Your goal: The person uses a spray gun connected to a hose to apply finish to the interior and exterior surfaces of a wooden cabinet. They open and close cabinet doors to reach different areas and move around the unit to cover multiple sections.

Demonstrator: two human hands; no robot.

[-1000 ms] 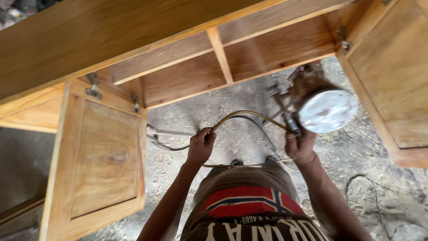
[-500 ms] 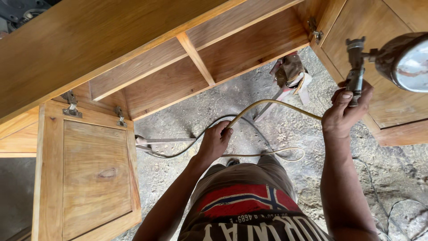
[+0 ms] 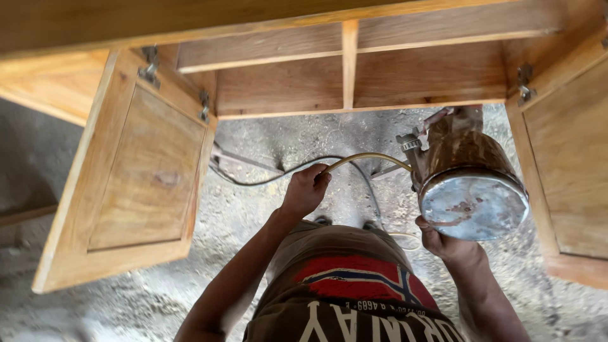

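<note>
Under cabinet (image 3: 354,76), spray gun (image 3: 468,183) half-hidden

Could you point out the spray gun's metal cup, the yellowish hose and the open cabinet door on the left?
metal cup (image 3: 474,206), head view, on its round lid.
yellowish hose (image 3: 370,156), head view, mid-arc.
open cabinet door (image 3: 142,183), head view, its centre panel.

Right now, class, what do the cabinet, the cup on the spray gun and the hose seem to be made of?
Cabinet: wood, warm glossy finish, visible grain.
Cup: probably metal, dull grey lid with rusty-brown stains.
Hose: likely flexible plastic or rubber, yellowish, bending from the left hand to the gun.
</note>
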